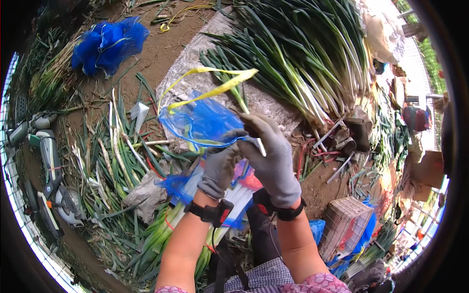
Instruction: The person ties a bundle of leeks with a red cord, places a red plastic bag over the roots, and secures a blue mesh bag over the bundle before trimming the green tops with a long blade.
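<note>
Both my hands wear grey gloves and are close together in the middle of the view. Between them they hold the rim of a blue mesh bag, whose thin netting spreads out ahead. A yellow strap loops up from the bag. My left hand is closed on the bag's near edge. Bent over that same edge, my right hand pinches it, and a small white strip sticks out by its fingers. Below my hands lies a bundle of green onions, partly in blue netting.
A large heap of long green onions lies on a pale woven sheet. Loose stalks litter the ground at left. Crumpled blue netting sits far left, a scooter-like machine nearer. At right stands a plastic crate.
</note>
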A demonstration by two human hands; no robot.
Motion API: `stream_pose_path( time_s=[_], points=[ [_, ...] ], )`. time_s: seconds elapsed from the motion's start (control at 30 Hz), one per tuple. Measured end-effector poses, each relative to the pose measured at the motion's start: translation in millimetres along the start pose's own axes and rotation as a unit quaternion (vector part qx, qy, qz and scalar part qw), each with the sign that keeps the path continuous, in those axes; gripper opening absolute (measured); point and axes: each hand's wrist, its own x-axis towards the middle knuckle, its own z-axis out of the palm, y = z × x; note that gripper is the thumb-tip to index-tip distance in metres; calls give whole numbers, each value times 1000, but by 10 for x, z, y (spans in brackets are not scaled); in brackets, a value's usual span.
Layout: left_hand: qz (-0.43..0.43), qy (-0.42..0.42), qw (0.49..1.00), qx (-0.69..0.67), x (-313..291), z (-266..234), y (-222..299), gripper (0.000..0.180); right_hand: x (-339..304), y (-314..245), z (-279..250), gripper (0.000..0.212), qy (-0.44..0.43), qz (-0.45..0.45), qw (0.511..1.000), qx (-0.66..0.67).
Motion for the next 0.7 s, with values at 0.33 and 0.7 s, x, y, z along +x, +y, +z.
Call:
stream_pose_path(
  time_s=[0.33, 0.7],
  points=[
    [-63, 8, 673, -737, 136, 117, 523, 32, -721, 526, 6, 54, -241, 270, 792, 491],
    [-9, 95, 718, -689, -244, 106, 447, 32, -549, 388, -32, 75, 53, 140, 635, 758]
  ],
)
